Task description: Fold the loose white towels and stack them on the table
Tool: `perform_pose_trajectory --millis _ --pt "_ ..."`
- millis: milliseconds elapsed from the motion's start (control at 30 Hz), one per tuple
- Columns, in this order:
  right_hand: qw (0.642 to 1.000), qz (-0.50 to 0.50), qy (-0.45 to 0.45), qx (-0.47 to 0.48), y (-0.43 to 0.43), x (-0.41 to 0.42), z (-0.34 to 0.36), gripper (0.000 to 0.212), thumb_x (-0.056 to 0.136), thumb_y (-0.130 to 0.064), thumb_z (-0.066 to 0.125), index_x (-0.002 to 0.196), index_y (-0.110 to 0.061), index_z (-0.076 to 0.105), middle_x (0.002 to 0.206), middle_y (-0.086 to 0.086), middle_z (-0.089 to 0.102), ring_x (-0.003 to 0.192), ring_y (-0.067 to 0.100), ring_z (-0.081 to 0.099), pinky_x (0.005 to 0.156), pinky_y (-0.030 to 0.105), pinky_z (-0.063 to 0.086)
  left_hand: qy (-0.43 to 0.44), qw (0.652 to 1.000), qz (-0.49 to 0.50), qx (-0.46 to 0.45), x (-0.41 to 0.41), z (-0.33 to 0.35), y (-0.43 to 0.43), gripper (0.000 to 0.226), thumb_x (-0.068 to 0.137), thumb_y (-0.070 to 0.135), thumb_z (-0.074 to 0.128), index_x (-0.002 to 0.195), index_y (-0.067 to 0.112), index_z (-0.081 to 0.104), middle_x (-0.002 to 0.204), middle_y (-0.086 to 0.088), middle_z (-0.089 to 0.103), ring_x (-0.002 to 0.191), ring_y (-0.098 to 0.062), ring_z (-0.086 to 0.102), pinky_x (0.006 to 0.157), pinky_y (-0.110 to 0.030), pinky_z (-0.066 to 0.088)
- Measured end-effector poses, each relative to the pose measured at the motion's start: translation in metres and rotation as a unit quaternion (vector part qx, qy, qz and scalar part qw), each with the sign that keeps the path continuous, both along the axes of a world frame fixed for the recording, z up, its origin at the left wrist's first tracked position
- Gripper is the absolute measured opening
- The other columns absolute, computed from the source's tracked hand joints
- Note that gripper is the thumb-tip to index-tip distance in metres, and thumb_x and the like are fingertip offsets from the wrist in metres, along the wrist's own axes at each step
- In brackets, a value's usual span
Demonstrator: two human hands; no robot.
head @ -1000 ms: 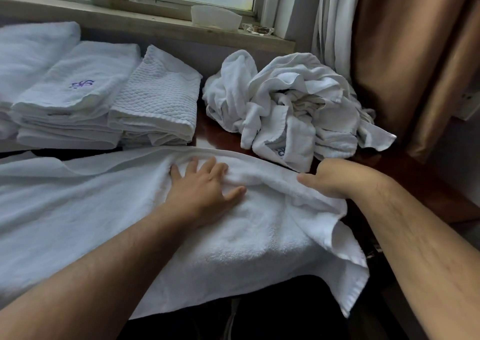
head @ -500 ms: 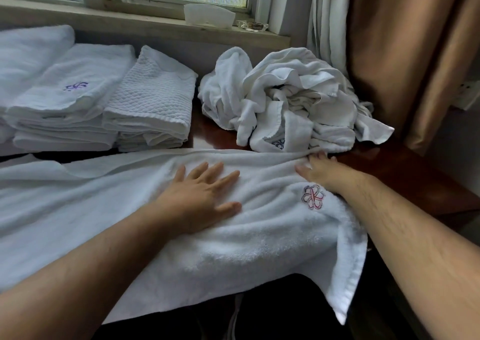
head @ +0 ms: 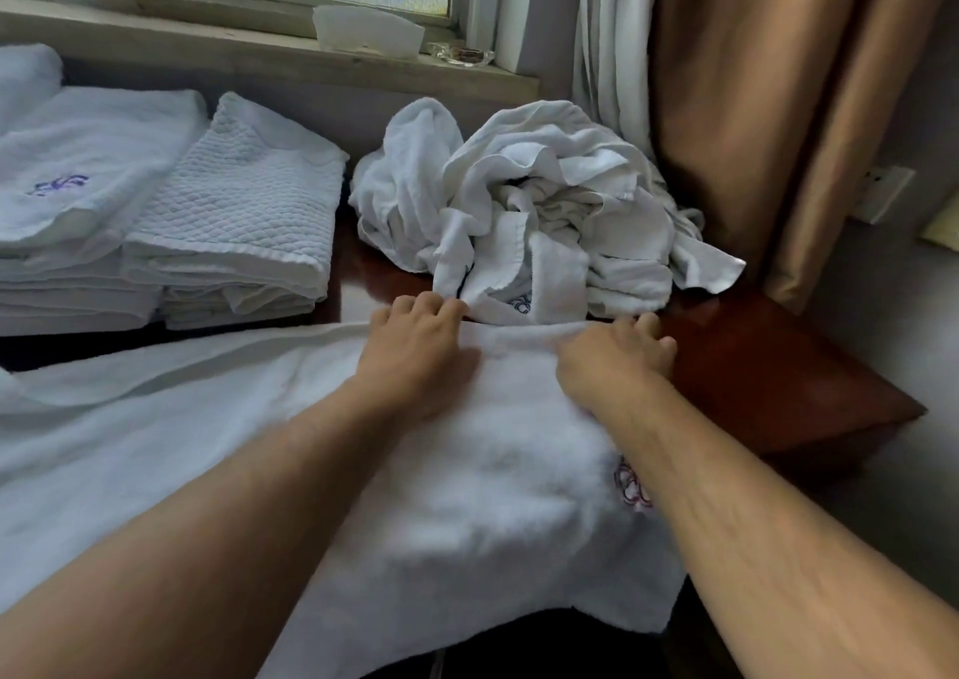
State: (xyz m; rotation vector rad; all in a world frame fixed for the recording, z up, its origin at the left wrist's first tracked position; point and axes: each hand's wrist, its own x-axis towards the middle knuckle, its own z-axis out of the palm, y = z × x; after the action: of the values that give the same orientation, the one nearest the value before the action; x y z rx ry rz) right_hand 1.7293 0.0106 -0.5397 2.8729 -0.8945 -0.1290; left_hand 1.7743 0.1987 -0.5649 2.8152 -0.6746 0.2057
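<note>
A large white towel (head: 467, 471) lies spread across the front of the dark wooden table (head: 752, 367), its near edge hanging over the front. A red embroidered emblem (head: 630, 486) shows next to my right forearm. My left hand (head: 415, 351) and my right hand (head: 617, 362) sit side by side at the towel's far edge, fingers curled over that edge and gripping it. Just beyond them rests a crumpled pile of loose white towels (head: 545, 211).
Folded towels stand at the back left: a quilted stack (head: 233, 211) and a stack with a purple emblem (head: 78, 201). On the window sill are a white container (head: 368, 34) and a glass dish (head: 462, 53). A brown curtain (head: 778, 107) hangs at the right.
Both hands slid forward from lying on the towel to its far edge and curled their fingers over it. The left hand moved right, closer to the right hand.
</note>
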Motion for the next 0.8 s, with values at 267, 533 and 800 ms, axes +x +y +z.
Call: perform_pose_trajectory --millis 267,533,800 --pt "0.963 0.037 -0.242 0.111 0.0 0.02 -0.021 0.055 0.098 -0.055 0.043 0.132 -0.012 0.045 0.126 0.016 0.063 0.11 0.038 0.062 0.072 0.039 0.037 -0.033 0.997 -0.021 -0.069 0.006 -0.013 0.01 0.045 0.091 0.056 0.051 0.13 0.034 0.054 0.122 0.006 0.06 0.118 -0.022 0.051 0.101 -0.04 0.034" --pt "0.946 0.066 -0.213 0.235 0.002 0.023 -0.005 0.057 0.098 -0.067 0.032 0.093 -0.024 0.07 0.098 0.004 0.07 0.096 0.029 0.063 0.077 0.038 0.049 -0.028 0.963 -0.103 -0.247 0.009 0.004 0.02 0.02 0.097 0.038 0.059 0.114 0.03 0.055 0.106 0.01 0.049 0.09 -0.011 0.046 0.072 -0.032 0.038" --pt "0.95 -0.038 -0.106 0.29 -0.012 0.009 0.021 0.055 0.086 -0.058 0.051 0.076 -0.008 0.07 0.057 0.006 0.071 0.05 0.023 0.07 0.057 0.033 0.057 0.025 0.97 -0.119 -0.212 0.003 0.006 0.018 0.027 0.095 0.055 0.053 0.111 0.041 0.036 0.102 0.009 0.062 0.085 -0.019 0.049 0.065 -0.033 0.034"
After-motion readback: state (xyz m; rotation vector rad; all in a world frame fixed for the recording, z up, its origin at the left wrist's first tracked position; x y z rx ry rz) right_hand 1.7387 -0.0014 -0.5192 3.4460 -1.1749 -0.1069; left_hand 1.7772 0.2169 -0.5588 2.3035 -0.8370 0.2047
